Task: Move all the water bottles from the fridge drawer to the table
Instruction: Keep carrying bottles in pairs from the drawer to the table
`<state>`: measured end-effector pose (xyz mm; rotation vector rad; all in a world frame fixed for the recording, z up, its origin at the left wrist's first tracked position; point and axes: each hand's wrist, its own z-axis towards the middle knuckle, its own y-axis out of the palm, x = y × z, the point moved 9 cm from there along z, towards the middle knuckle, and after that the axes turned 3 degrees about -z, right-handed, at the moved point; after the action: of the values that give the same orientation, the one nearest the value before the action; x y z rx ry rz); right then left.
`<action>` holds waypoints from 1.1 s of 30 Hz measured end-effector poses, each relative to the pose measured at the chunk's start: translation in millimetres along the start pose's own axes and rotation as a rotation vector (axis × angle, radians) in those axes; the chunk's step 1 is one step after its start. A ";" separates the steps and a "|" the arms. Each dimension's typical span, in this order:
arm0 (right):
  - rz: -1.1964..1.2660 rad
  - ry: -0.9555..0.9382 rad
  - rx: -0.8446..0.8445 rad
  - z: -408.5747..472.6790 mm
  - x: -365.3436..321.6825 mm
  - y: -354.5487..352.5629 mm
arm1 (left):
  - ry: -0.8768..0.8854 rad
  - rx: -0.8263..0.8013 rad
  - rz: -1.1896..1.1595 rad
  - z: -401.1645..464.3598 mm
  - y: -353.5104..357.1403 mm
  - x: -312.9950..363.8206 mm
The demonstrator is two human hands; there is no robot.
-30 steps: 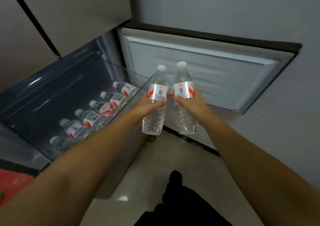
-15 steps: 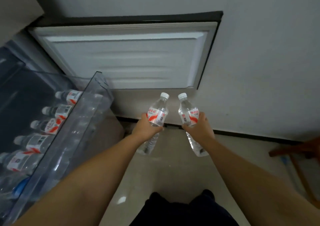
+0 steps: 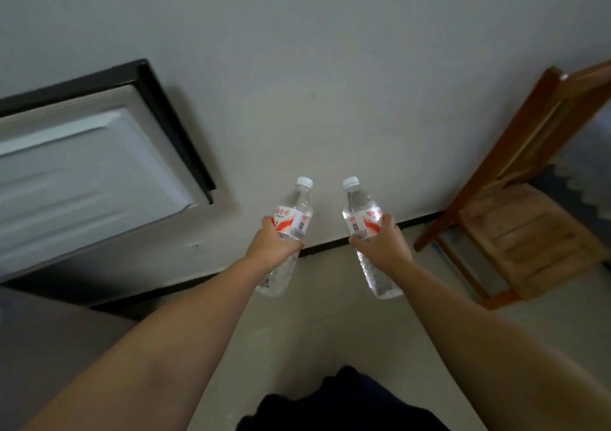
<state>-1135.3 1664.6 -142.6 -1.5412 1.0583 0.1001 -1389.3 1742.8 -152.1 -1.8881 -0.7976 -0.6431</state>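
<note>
My left hand [image 3: 269, 249] grips a clear water bottle [image 3: 291, 219] with a white cap and a red-and-white label, held upright and tilted slightly right. My right hand [image 3: 385, 245] grips a second, matching water bottle [image 3: 362, 214], tilted slightly left. Both bottles hang in the air in front of a grey wall, about a hand's width apart. The fridge drawer and the table are out of view.
The open fridge door [image 3: 82, 179], white inside with a dark frame, stands at the left. A wooden chair [image 3: 529, 242] sits against the wall at the right. Pale floor [image 3: 330, 325] lies below my arms, with a dark baseboard along the wall.
The view has swung right: the drawer with its bottles has left the frame, the fridge door slid left, and the wooden chair came into view. Both hands still hold their bottles.
</note>
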 end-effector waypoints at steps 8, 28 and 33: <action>0.093 0.220 0.175 28.8 116.9 -103.1 | 0.186 -0.200 0.111 32.8 126.3 125.6; 0.473 0.806 0.675 12.4 340.9 -264.1 | 0.683 -0.876 0.477 39.6 467.0 374.5; 0.479 0.918 0.782 -20.7 383.4 -279.6 | 0.773 -0.939 0.588 9.3 532.6 400.3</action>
<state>-739.2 1402.9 -156.6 -0.5515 1.8780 -0.6806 -726.7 1675.5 -169.2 -2.2205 0.6641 -1.3633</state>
